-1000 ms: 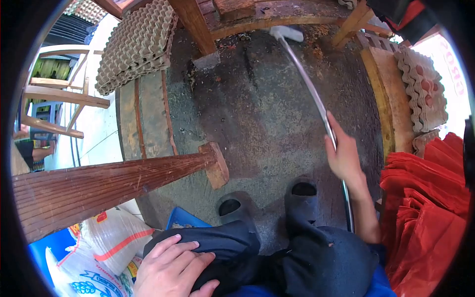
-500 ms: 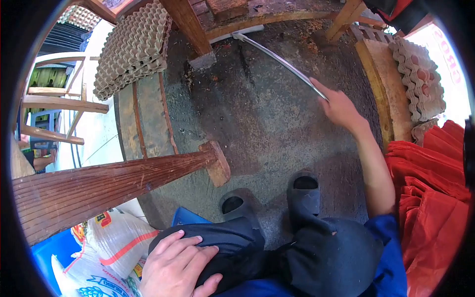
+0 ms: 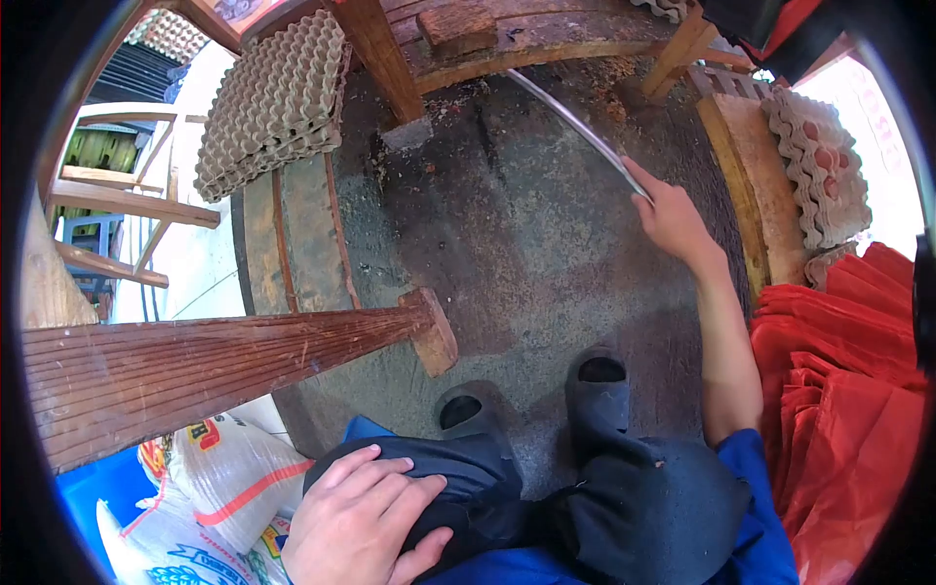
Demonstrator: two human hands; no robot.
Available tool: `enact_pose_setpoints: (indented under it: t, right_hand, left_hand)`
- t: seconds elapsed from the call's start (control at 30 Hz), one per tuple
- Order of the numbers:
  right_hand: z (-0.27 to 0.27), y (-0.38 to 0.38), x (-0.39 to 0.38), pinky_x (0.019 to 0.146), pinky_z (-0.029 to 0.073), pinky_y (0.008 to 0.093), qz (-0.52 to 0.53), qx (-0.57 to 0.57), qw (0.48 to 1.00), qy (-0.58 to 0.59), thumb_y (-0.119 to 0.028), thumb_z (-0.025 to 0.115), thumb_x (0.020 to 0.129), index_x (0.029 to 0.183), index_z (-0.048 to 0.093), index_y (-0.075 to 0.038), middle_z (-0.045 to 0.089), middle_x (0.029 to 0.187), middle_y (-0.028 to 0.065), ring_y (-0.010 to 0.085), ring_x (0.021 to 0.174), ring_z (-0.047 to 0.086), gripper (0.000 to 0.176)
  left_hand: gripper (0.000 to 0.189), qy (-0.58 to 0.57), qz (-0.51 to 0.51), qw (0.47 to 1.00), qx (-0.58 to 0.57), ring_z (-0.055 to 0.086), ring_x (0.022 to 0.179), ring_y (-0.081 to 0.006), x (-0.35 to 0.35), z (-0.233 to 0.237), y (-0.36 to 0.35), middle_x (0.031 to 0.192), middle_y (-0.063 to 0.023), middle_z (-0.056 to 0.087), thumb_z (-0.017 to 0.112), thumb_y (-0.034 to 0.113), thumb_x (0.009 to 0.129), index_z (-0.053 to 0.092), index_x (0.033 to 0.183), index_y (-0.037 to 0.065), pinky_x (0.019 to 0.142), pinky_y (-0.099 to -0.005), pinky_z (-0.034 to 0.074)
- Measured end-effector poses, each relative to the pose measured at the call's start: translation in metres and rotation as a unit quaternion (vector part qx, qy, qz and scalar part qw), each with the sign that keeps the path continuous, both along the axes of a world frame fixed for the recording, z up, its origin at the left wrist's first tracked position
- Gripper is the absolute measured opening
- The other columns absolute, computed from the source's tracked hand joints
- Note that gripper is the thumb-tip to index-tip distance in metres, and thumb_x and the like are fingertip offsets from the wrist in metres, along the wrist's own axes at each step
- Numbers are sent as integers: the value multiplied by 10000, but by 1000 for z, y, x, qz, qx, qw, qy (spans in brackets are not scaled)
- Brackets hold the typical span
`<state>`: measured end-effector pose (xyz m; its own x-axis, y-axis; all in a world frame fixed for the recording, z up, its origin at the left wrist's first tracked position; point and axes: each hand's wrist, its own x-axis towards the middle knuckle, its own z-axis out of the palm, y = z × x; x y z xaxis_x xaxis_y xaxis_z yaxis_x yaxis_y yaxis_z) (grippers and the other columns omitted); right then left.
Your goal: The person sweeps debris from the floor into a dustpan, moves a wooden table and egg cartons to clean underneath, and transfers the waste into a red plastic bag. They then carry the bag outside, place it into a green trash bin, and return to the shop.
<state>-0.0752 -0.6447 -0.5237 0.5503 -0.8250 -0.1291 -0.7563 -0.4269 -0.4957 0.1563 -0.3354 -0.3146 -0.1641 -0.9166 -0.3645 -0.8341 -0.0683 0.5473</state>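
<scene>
My right hand [image 3: 671,216] is stretched out over the gritty dark floor and grips a long thin metal rod [image 3: 570,119]. The rod slants up and to the left, and its far end disappears under the wooden beam [image 3: 507,39] at the top. My left hand [image 3: 359,522] rests flat on my left knee, on dark trousers, fingers spread and holding nothing. Both my feet in dark slippers [image 3: 531,395] stand on the floor below.
A stack of empty egg trays [image 3: 273,102] lies at the upper left. Trays with eggs [image 3: 829,161] sit on a wooden board at right above red plastic bags [image 3: 843,390]. A slanted wooden leg [image 3: 214,361] crosses the left; printed sacks [image 3: 219,483] lie below it.
My right arm has reached forward from beside my knee, swinging the rod's far end leftward and then in under the wooden beam. The left hand stayed on my knee.
</scene>
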Motion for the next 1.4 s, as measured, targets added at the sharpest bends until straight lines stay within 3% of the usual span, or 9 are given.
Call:
enact_pose_setpoints:
  t: [0.3, 0.37, 0.6, 0.8, 0.87, 0.9, 0.97, 1.2, 1.4]
  right_hand:
    - [54, 102, -73, 767, 460, 458, -4, 90, 996, -8, -69, 516, 831, 1337, 426, -188, 582, 953, 263, 431, 850, 570, 527]
    - [53, 98, -67, 750, 464, 447, 14, 20, 997, -69, -82, 520, 832, 1330, 435, -186, 589, 913, 258, 431, 829, 573, 516]
    - [14, 28, -2, 730, 466, 492, 29, -13, 998, 57, -131, 502, 852, 1344, 404, -211, 599, 836, 262, 431, 782, 577, 508]
    - [69, 120, -74, 679, 446, 510, 5, 68, 998, -8, -119, 515, 846, 1344, 406, -233, 578, 762, 272, 447, 709, 564, 522]
    - [76, 116, -71, 670, 441, 507, -6, 62, 998, -10, -121, 520, 845, 1336, 416, -230, 573, 753, 274, 444, 709, 563, 513]
    - [77, 117, -70, 661, 435, 505, -25, 61, 998, -9, -124, 524, 844, 1329, 426, -226, 568, 744, 276, 441, 709, 563, 505]
    - [71, 95, -46, 667, 440, 506, -39, 57, 998, 13, -134, 522, 849, 1331, 423, -224, 574, 751, 275, 440, 708, 565, 499]
    - [14, 43, -4, 722, 462, 523, 2, -36, 996, 77, -160, 488, 868, 1355, 383, -245, 596, 816, 286, 437, 742, 586, 505]
    - [60, 130, -71, 664, 443, 498, -33, 101, 994, 37, -102, 540, 835, 1346, 411, -209, 555, 710, 276, 444, 706, 569, 538]
  left_hand:
    - [328, 7, 11, 1000, -22, 561, 973, -309, 4, 3, 13, 948, -137, 600, 615, 200, 750, 579, 1025, 25, 945, -444, 400]
    - [332, 14, 11, 1000, -16, 561, 970, -303, 3, 4, 13, 944, -136, 599, 613, 206, 754, 575, 1030, 27, 945, -442, 400]
    - [326, 2, -12, 999, -30, 561, 966, -300, 1, 0, 7, 934, -138, 600, 611, 211, 756, 574, 1025, 29, 945, -443, 400]
    - [320, -5, 14, 998, -53, 566, 954, -300, 7, 0, 12, 919, -146, 602, 609, 210, 761, 576, 1020, 26, 948, -435, 396]
    - [288, -9, -6, 998, -66, 622, 815, -322, 11, -3, 8, 809, -136, 657, 563, 312, 818, 640, 950, 68, 750, -404, 490]
    - [288, -11, -6, 998, -65, 622, 815, -322, 8, -1, 8, 809, -136, 657, 563, 312, 818, 640, 950, 68, 750, -404, 490]
    - [312, -3, 9, 999, -45, 567, 945, -301, 0, 3, 6, 920, -149, 601, 602, 210, 767, 576, 1016, 24, 945, -429, 397]
    - [302, -1, -6, 999, -50, 567, 934, -303, -3, 3, 3, 917, -153, 600, 593, 210, 777, 578, 1012, 22, 940, -429, 401]
    - [302, 1, 15, 998, -66, 568, 928, -309, 0, 3, 10, 914, -158, 601, 593, 211, 779, 578, 1012, 20, 936, -431, 403]
